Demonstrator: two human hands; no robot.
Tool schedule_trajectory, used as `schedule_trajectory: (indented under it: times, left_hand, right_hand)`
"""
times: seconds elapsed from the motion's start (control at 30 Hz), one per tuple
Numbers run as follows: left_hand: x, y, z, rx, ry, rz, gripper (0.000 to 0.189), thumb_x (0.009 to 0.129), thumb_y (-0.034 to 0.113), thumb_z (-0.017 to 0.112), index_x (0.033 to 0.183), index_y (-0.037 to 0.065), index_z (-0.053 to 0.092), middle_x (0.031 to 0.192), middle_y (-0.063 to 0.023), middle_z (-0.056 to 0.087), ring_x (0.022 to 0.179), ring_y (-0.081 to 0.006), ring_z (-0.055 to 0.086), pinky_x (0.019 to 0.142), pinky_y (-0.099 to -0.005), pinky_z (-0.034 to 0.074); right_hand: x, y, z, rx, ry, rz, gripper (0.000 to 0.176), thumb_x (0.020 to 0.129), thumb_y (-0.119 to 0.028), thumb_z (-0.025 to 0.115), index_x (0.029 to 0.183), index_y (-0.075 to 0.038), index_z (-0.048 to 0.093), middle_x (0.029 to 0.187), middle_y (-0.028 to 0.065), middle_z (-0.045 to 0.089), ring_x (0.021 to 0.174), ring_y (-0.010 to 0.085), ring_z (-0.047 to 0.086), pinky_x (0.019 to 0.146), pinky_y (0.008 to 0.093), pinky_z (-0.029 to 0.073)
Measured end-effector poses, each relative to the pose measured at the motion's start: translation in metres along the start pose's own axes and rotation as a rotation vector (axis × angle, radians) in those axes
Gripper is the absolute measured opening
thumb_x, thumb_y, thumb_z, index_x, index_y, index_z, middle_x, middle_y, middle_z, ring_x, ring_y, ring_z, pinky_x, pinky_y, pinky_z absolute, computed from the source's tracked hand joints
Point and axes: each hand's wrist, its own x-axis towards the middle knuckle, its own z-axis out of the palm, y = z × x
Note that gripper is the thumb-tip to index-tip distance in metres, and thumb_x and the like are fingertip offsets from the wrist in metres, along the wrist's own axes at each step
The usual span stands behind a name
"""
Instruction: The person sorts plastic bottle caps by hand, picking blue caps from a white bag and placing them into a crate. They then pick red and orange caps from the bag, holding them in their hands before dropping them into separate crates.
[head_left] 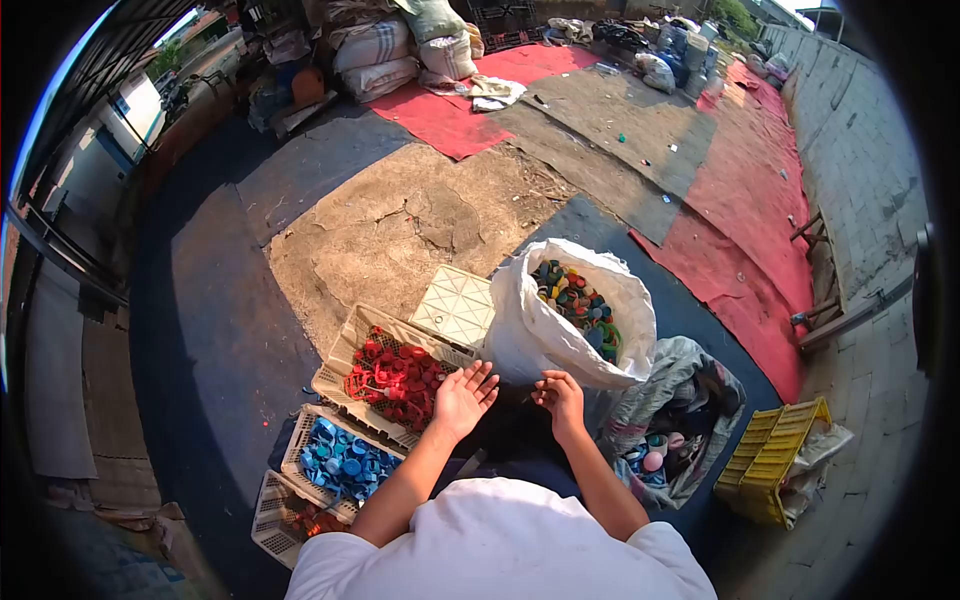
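My left hand [466, 398] is held palm up with its fingers stretched out and nothing on it. It is beside a crate of red plastic caps [395, 378], near the crate's right end. My right hand [560, 398] has its fingers bent together just below the rim of a white woven sack [515, 335]. Whatever its fingertips may hold is too small to make out. Mixed coloured bottle caps [580, 300] fill the sack's open mouth. Closer to me on the left, blue caps [345, 460] lie in a second crate, and orange-red caps [318, 522] in a third.
An upturned cream crate [455, 305] lies beyond the red caps. At right are a grey sack [690, 365] with pink and other items, and a yellow crate [765, 465] by the block wall [855, 130]. Stuffed sacks [375, 50] are piled at the back, past red mats [440, 120].
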Motion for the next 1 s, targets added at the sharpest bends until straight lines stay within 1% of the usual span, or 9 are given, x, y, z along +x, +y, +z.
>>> schedule_trajectory:
  times: [0.07,0.23,0.4,0.5,0.63,0.67,0.77,0.8,1.0]
  left_hand:
    - [-0.011,0.006,0.015,-0.014,-0.020,-0.047,0.037,0.103,0.032,0.046,0.129,0.009,0.060,0.133,-0.0071,0.064,0.120,-0.0286,0.061,0.103,-0.0457,0.048]
    - [0.046,-0.035,0.050,0.046,-0.029,-0.119,0.035,0.104,0.031,0.046,0.128,0.008,0.060,0.132,-0.0079,0.064,0.121,-0.0285,0.061,0.103,-0.0462,0.048]
    - [0.067,-0.034,0.058,0.100,-0.001,-0.174,0.036,0.104,0.030,0.046,0.129,0.008,0.059,0.132,-0.0085,0.064,0.121,-0.0285,0.061,0.102,-0.0459,0.049]
    - [0.081,-0.032,0.070,0.116,-0.013,-0.205,0.037,0.104,0.030,0.044,0.130,0.008,0.059,0.133,-0.0079,0.064,0.120,-0.0281,0.062,0.102,-0.0443,0.050]
    - [0.098,-0.021,0.084,0.101,-0.102,-0.272,0.040,0.105,0.030,0.043,0.136,0.008,0.055,0.141,-0.0109,0.059,0.128,-0.0314,0.057,0.106,-0.0482,0.047]
    - [0.104,-0.018,0.091,0.091,-0.136,-0.287,0.041,0.106,0.030,0.043,0.138,0.008,0.053,0.144,-0.0120,0.057,0.131,-0.0324,0.055,0.108,-0.0496,0.046]
    - [0.115,-0.012,0.116,0.007,-0.257,-0.335,0.045,0.106,0.032,0.043,0.143,0.009,0.050,0.154,-0.0126,0.047,0.142,-0.0335,0.044,0.112,-0.0522,0.042]
    - [0.122,-0.012,0.115,-0.016,-0.287,-0.326,0.051,0.105,0.035,0.044,0.149,0.010,0.044,0.161,-0.0118,0.038,0.149,-0.0330,0.033,0.116,-0.0541,0.037]
    - [0.138,-0.013,0.134,-0.029,-0.319,-0.409,0.063,0.102,0.039,0.047,0.157,0.012,0.034,0.166,-0.0110,0.028,0.154,-0.0301,0.022,0.121,-0.0548,0.028]
  right_hand:
    - [-0.027,-0.012,0.006,-0.093,0.030,-0.085,0.018,0.094,-0.014,0.059,0.106,-0.004,0.067,0.089,0.0077,0.072,0.074,0.0147,0.068,0.072,0.0277,0.055]
    - [0.006,-0.037,-0.077,-0.153,0.058,-0.207,0.013,0.098,-0.011,0.060,0.106,-0.003,0.067,0.091,0.0042,0.070,0.079,0.0095,0.065,0.074,0.0245,0.052]
    - [0.024,-0.034,-0.100,-0.263,0.239,-0.374,0.014,0.098,-0.007,0.059,0.108,0.000,0.068,0.096,0.0040,0.070,0.088,0.0109,0.067,0.076,0.0266,0.054]
    - [0.029,-0.050,-0.100,-0.432,0.367,-0.489,0.014,0.097,-0.006,0.060,0.106,0.001,0.068,0.092,0.0029,0.071,0.079,0.0088,0.065,0.071,0.0253,0.051]
    - [0.033,-0.084,-0.082,-0.759,0.494,-0.593,0.013,0.091,-0.002,0.061,0.102,0.000,0.069,0.084,0.0079,0.070,0.073,0.0135,0.065,0.067,0.0279,0.050]
    - [0.038,-0.093,-0.080,-0.844,0.502,-0.609,0.014,0.088,-0.003,0.063,0.101,-0.002,0.069,0.084,0.0116,0.070,0.073,0.0213,0.067,0.067,0.0320,0.051]
    - [0.068,-0.106,-0.081,-0.947,0.415,-0.517,0.015,0.089,-0.010,0.064,0.102,-0.003,0.070,0.085,0.0125,0.071,0.075,0.0272,0.068,0.069,0.0364,0.052]
    - [0.073,-0.117,-0.074,-1.028,0.394,-0.353,0.024,0.089,-0.021,0.065,0.105,-0.005,0.071,0.093,0.0144,0.073,0.083,0.0321,0.070,0.076,0.0407,0.054]
    - [0.163,-0.100,-0.092,-1.368,0.266,-0.018,0.043,0.082,-0.034,0.067,0.116,-0.008,0.073,0.113,0.0205,0.072,0.106,0.0368,0.069,0.091,0.0445,0.055]
